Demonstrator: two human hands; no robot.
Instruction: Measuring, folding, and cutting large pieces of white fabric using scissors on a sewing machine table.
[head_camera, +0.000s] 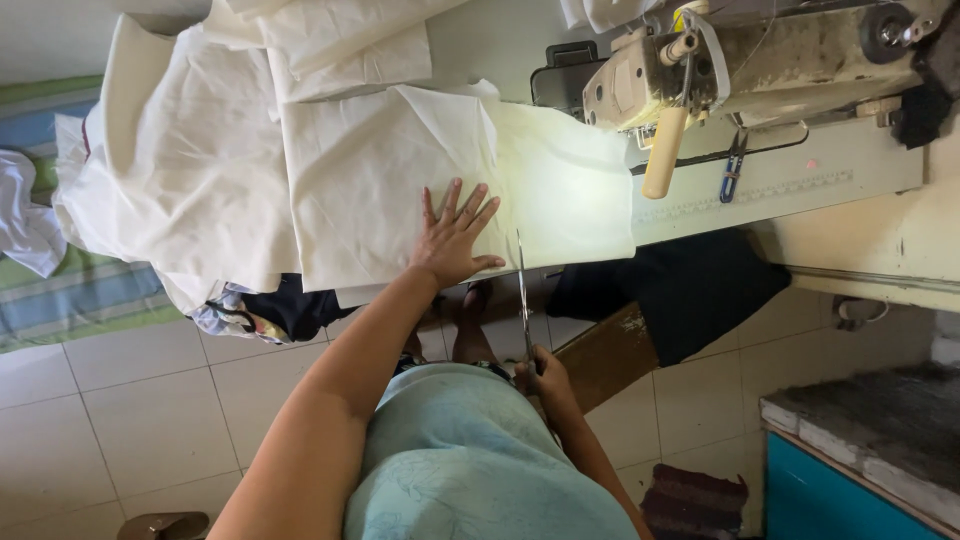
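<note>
Cream cotton-looking fabric (400, 190) takes up most of the upper left and middle of the frame, spread in loose layers over the sewing table (800, 185) and hanging off its near edge. The left hand (455, 240) lies flat on it right in the centre, fingers spread, palm pressing the cloth down, so no grip there, just an open hand on the fabric. The right hand (542, 378) sits lower, centre bottom, close to the person's body, with its grip wrapped around the handles of a pair of scissors (524, 295). The long blades point up the frame toward the fabric's near edge, just right of the left hand; can't tell if the tips actually touch the cloth.

Upper right there's an old beige sewing machine (760, 65), pretty worn, its lamp throwing a bright patch on the fabric beside it. A pale wooden handle (665, 150) hangs in front of the machine head. Under the table is a dark cloth (690, 285) and a wooden board (610, 355), over a pale tiled floor (150, 400). A striped green-blue mat (70, 300) is at the far left.
</note>
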